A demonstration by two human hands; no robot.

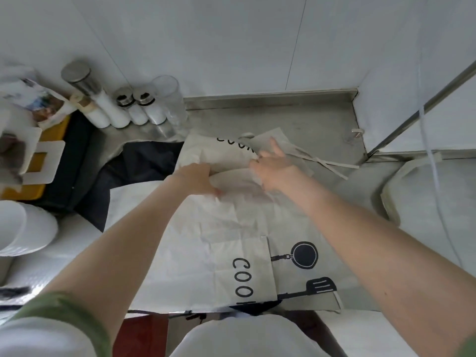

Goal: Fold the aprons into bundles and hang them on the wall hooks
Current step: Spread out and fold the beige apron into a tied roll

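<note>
Just right of the jars (123,109), on the steel counter (309,124), a beige apron (201,253) is lying spread out toward the person, its black pan and spatula print facing up. A raised fold is running across the cloth on the side nearer the jars, and both hands are meeting at it. The left hand (195,179) is gripping the end of the fold closer to the jars, fingers curled over and around the cloth, bare forearm reaching out. The right hand (273,168) is sitting on the end farther from the jars, palm down, thumb sticking up. Its fingers (255,166) are bending onto the cloth, but blur is hiding whether they are pinching it. Loose straps (332,166) are trailing away from the jars beyond that hand.
</note>
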